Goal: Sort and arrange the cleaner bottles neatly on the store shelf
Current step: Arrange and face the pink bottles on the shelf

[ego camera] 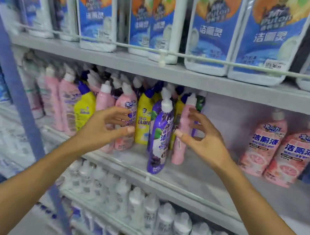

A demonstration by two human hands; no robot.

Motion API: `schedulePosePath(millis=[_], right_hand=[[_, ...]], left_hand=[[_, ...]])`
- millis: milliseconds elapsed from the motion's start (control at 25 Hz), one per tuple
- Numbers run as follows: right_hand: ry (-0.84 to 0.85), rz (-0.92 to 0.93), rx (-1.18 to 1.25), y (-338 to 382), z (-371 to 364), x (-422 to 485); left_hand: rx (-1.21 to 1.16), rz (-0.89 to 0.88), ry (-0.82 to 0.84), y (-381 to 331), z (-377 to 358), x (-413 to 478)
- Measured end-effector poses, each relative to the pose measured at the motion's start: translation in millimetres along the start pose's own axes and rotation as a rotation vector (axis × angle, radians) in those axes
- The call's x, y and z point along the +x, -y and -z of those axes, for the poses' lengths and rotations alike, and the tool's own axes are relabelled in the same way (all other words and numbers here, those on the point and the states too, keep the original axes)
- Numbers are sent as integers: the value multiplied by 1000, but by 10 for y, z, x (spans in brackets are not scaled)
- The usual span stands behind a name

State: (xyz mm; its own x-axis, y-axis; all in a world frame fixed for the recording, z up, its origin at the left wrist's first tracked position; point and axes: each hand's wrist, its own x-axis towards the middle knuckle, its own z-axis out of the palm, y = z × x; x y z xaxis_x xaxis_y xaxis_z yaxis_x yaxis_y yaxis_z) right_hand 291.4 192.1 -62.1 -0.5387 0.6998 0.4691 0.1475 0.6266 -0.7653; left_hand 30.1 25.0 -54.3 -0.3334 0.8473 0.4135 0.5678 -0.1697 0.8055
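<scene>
On the middle shelf [191,176] stands a crowd of cleaner bottles in mixed colours. A purple bottle [159,138] stands at the front, apart from the rest. Behind it are a yellow bottle [143,121] and pink bottles [184,122]. My left hand [105,125] hovers with loosely spread fingers in front of a pink bottle [127,102], left of the purple one. My right hand [204,138] reaches in from the right, fingers spread, thumb tip near the slim pink bottle. Neither hand holds anything. Two pink bottles [280,150] stand alone at the far right.
Large white jugs with blue labels [266,37] fill the top shelf behind a rail. White bottles [163,219] line the lower shelf. A blue upright post [12,81] runs down the left. Bare shelf lies between the bottle cluster and the two pink bottles on the right.
</scene>
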Motion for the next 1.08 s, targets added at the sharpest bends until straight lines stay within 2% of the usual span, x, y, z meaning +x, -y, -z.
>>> schedulePosePath(millis=[200, 360, 440, 560, 640, 800, 880, 1000, 1080], right_hand=[[-56, 93, -32, 436, -264, 170], [-181, 182, -192, 809, -455, 383], [-74, 217, -269, 1033, -629, 540], [262, 210, -399, 1254, -991, 869], [320, 139, -351, 1222, -1266, 1125], [134, -50, -254, 820, -1667, 1380], [3, -57, -252, 647, -1785, 1396], [-43, -39, -347, 559, -1805, 1381], [-63, -41, -311, 519, -1776, 1294]], left_hand=[[88, 73, -192, 377, 889, 127], [98, 130, -201, 488, 1196, 245], [95, 117, -156, 445, 1127, 354], [125, 101, -125, 412, 900, 551], [170, 96, -171, 453, 796, 667], [368, 102, -264, 463, 642, 737], [428, 106, -276, 462, 604, 745], [328, 88, -198, 490, 713, 728], [218, 101, -96, 523, 850, 679]])
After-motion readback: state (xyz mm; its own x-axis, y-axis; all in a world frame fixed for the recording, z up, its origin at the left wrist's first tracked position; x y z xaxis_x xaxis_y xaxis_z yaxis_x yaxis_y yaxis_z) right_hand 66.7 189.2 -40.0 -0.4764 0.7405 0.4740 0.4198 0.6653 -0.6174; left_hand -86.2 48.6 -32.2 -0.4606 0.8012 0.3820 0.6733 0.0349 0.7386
